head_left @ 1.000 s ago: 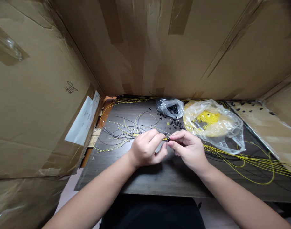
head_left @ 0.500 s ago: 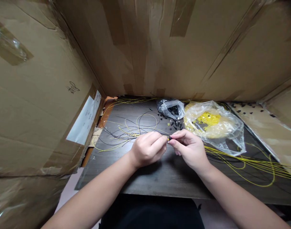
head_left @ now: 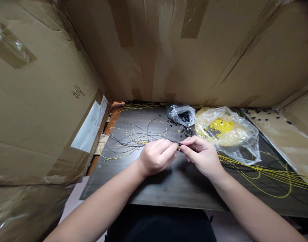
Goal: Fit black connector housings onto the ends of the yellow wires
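Thin yellow and black wires (head_left: 133, 143) fan out over the dark tabletop to the left of my hands. My left hand (head_left: 157, 156) is closed around this bundle, its fingers curled near the table's middle. Right beside it, my right hand (head_left: 200, 154) pinches a small black piece (head_left: 179, 145) between thumb and forefinger, with a bit of yellow at it. The piece is mostly covered by fingertips, so its exact kind cannot be made out. More yellow wires (head_left: 265, 168) trail off to the right from behind my right wrist.
Behind my hands lie a clear bag of small black parts (head_left: 182, 116) and a larger bag of yellow parts (head_left: 221, 127). Loose black pieces (head_left: 186, 130) are scattered in front of them. Cardboard walls (head_left: 154, 50) enclose the dark table (head_left: 154, 195) at the back and sides.
Almost nothing differs. My hands stay together at the same spot, with only a slight shift of the right fingertips; the view has moved a touch.
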Demonstrator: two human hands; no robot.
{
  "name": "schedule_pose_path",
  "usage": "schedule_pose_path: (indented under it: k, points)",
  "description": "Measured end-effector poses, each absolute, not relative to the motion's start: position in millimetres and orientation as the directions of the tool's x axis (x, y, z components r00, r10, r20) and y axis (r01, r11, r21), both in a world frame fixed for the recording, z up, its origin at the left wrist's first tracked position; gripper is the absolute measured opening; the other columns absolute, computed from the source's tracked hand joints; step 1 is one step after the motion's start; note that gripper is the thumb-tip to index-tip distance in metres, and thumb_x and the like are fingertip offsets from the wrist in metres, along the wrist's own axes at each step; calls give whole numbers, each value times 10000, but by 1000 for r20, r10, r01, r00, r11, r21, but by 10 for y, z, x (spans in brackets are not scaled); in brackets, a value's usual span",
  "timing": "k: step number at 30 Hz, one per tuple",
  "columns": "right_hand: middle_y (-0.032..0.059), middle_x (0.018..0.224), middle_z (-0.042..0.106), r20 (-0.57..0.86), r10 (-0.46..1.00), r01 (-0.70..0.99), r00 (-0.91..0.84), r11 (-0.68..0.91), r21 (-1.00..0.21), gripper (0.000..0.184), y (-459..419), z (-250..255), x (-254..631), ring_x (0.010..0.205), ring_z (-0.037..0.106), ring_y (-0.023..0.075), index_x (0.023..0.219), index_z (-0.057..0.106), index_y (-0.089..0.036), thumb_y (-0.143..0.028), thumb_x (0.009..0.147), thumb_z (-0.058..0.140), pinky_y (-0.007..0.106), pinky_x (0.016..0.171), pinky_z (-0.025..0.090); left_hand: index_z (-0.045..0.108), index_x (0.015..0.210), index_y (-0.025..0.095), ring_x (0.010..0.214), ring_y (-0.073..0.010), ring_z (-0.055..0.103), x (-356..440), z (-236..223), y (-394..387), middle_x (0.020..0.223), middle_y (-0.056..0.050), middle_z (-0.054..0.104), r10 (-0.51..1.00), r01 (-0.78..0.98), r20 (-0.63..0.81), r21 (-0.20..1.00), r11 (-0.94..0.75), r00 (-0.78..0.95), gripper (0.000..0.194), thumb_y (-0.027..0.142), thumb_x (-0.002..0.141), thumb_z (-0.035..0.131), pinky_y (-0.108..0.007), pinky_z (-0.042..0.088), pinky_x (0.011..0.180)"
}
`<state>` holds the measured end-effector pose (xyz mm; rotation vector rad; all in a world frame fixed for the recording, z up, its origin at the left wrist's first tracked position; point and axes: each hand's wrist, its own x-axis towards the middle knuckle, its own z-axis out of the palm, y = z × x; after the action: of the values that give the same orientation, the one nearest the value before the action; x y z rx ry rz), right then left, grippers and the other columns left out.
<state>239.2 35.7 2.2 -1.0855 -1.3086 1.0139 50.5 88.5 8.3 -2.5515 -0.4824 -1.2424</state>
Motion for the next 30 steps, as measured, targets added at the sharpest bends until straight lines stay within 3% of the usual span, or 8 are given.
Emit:
schedule_pose_path:
  k: [4,11,16,23,30]
  points:
    - [18,815,620,263,964,85,33,259,-962,156,352,30,2395,539,516,77,912,680,-177,-313,852,729,222,453,418,625,993,120,604,-130,546,502,95,901,676,-6,600,159,405,778,-131,-905,607,131,138,865,602,-267,417,530]
    - [21,757,621,220,974,130,45,213,-968,204,363,5,2410,553,526,98,934,677,-168,-350,854,725,231,467,437,629,1015,116,621,-134,565,502,58,916,694,-14,621,166,413,783,-125,-902,599,158,131,858,615,-263,440,553]
    - [-14,658,592,142,989,41,42,140,-989,216,350,44,2366,486,505,73,913,674,-167,-364,845,734,198,432,411,630,954,121,617,-132,573,527,63,895,706,-19,645,208,435,806,-67,-898,554,119,104,837,636,-265,453,562]
    - [-31,591,573,93,993,-42,70,97,-994,258,354,57,2340,426,491,75,904,678,-159,-384,810,762,198,385,394,621,965,134,588,-118,567,518,88,898,665,-3,620,171,441,804,-124,-889,570,99,123,868,602,-254,428,531]
    - [17,713,629,171,984,94,48,166,-982,238,354,2,2385,541,535,99,944,684,-161,-360,830,747,224,449,432,614,1032,123,605,-125,575,502,65,901,692,-16,634,160,427,802,-128,-895,576,168,133,864,608,-252,431,534]
